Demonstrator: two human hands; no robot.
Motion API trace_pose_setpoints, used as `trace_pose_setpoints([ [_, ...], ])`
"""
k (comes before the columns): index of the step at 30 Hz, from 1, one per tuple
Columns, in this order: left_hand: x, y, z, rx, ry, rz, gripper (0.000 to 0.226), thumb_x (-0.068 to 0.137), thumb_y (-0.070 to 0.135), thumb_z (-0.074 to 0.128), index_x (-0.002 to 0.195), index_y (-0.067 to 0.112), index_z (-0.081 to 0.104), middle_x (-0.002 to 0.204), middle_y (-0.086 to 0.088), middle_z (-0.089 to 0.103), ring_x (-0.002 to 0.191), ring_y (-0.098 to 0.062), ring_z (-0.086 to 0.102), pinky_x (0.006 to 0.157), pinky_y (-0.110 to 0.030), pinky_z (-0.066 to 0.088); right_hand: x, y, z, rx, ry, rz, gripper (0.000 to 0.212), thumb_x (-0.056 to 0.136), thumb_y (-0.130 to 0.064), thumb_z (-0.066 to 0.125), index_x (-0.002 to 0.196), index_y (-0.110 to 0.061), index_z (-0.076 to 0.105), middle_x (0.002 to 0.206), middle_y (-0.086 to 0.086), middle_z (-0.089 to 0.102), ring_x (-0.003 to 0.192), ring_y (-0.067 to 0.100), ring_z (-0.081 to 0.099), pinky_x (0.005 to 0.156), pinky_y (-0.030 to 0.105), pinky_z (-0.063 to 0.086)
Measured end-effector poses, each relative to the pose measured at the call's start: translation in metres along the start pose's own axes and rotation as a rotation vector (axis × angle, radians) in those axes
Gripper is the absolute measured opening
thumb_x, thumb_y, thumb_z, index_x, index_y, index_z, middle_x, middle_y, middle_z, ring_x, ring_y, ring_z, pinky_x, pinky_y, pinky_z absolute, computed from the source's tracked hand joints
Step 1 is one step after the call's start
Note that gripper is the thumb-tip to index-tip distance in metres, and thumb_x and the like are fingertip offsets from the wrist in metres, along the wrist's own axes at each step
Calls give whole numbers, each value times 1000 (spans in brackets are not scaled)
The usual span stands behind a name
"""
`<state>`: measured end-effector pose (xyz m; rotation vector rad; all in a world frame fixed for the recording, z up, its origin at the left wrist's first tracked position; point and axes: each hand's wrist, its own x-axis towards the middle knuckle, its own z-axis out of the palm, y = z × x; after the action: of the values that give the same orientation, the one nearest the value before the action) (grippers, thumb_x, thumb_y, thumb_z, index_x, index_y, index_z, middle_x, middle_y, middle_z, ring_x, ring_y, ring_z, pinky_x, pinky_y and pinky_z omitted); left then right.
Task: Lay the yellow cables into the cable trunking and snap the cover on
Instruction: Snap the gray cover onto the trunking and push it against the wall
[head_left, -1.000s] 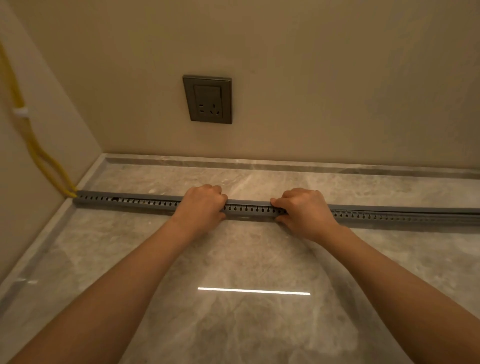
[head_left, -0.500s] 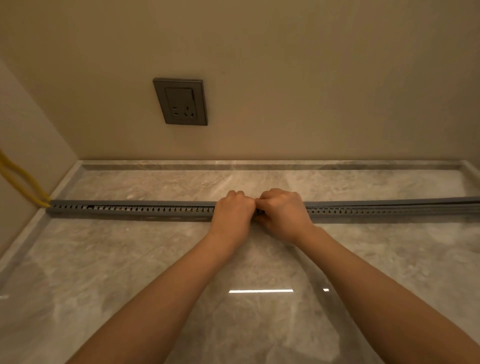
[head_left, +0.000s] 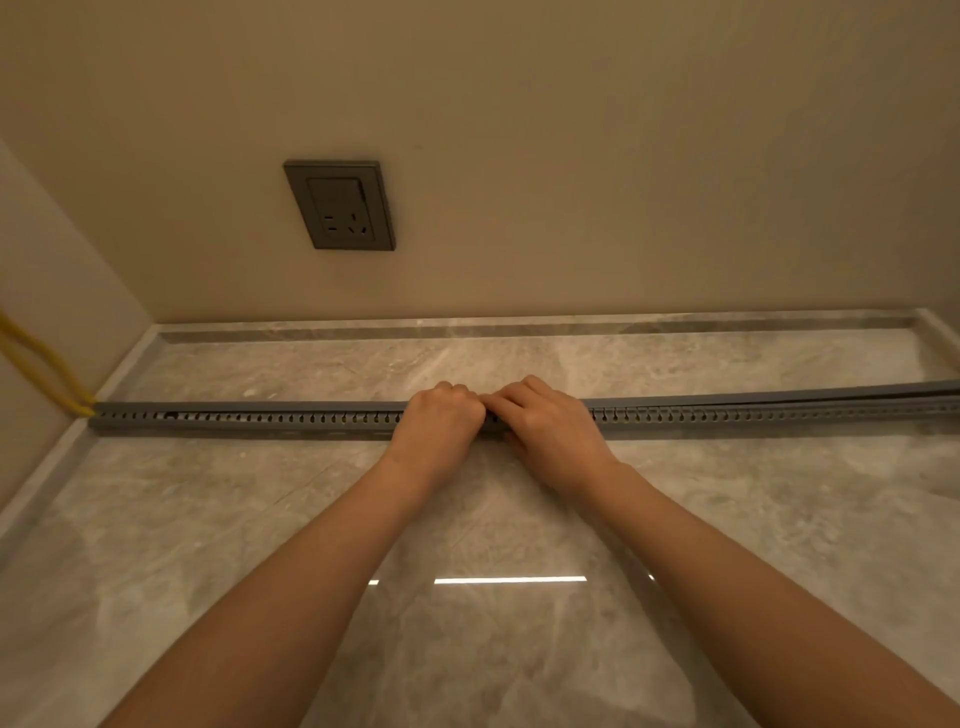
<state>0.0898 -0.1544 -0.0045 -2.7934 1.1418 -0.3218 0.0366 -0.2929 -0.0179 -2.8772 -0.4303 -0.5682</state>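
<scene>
Left hand (head_left: 436, 422) has slid against right hand (head_left: 551, 427), both gripping cover (head_left: 779, 394)

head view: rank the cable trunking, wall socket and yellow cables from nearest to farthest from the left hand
1. cable trunking: directly under the left hand, which grips it.
2. wall socket: on the back wall, above and left of the hand.
3. yellow cables: far left corner, at the trunking's end.

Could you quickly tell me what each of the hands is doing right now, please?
Left hand: fingers curled over the cable trunking, gripping it.
Right hand: curled over the same trunking, gripping it.
</scene>
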Motion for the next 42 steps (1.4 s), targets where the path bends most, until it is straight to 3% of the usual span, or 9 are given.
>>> trace_pose_setpoints([
  [7, 0, 1, 2, 11, -26, -38, 13, 93, 16, 49, 99, 9, 58, 99, -7, 64, 89, -21, 58, 71, -30, 46, -16, 8, 6, -24, 77, 11, 35, 76, -2, 67, 110, -8, 61, 103, 6, 68, 86, 26, 60, 70, 37, 52],
  [13, 1, 4, 2, 35, -59, -59, 12, 91, 15, 52, 98, 9, 58, 97, -7, 64, 87, -20, 58, 70, -30, 46, -29, 26, -1, -126, 95, 45, 40, 70, 1, 69, 108, -8, 62, 100, 8, 67, 84, 28, 60, 69, 37, 50],
  [17, 3, 3, 1, 33, -69, -63, 14, 92, 17, 51, 99, 8, 59, 97, -8, 64, 88, -21, 58, 72, -31, 46, -29, 36, -17, -178, -4, 100, 29, 71, 0, 69, 100, -6, 66, 89, 9, 68, 78, 28, 59, 61, 35, 49],
  [21, 4, 2, 0, 6, -78, -69, 18, 92, 21, 50, 101, 8, 58, 98, -8, 63, 89, -22, 57, 74, -32, 46, -21, 36, -24, -241, -170, 137, 22, 86, -11, 53, 108, -16, 57, 99, 1, 62, 92, 21, 54, 62, 30, 39],
  [26, 4, 2, -1, -64, -87, -116, 20, 90, 25, 52, 100, 10, 60, 96, -7, 63, 87, -22, 56, 76, -32, 44, -10, 44, -28, -218, -238, 97, 24, 86, -15, 52, 109, -18, 59, 100, 1, 63, 91, 22, 57, 66, 32, 40],
  [33, 4, 3, -6, -127, -102, -176, 22, 86, 29, 56, 99, 13, 62, 95, -6, 63, 86, -25, 59, 76, -36, 46, -3, 55, -27, -160, -249, 3, 24, 83, -25, 57, 106, -19, 63, 95, 3, 65, 86, 25, 59, 63, 29, 34],
  [37, 8, 11, -7, -80, -116, -206, 26, 85, 34, 55, 98, 12, 62, 95, -7, 61, 86, -24, 57, 73, -36, 46, -5, 57, -25, -122, -234, -4, 24, 83, -25, 56, 105, -20, 63, 94, 3, 65, 85, 24, 59, 64, 29, 37],
  [42, 23, 38, -7, -112, -56, -94, 28, 87, 38, 54, 98, 13, 60, 96, -5, 62, 88, -22, 57, 67, -33, 42, -7, 54, -27, -98, -206, 29, 21, 83, -25, 56, 101, -18, 65, 90, 3, 66, 82, 24, 60, 63, 30, 38],
])
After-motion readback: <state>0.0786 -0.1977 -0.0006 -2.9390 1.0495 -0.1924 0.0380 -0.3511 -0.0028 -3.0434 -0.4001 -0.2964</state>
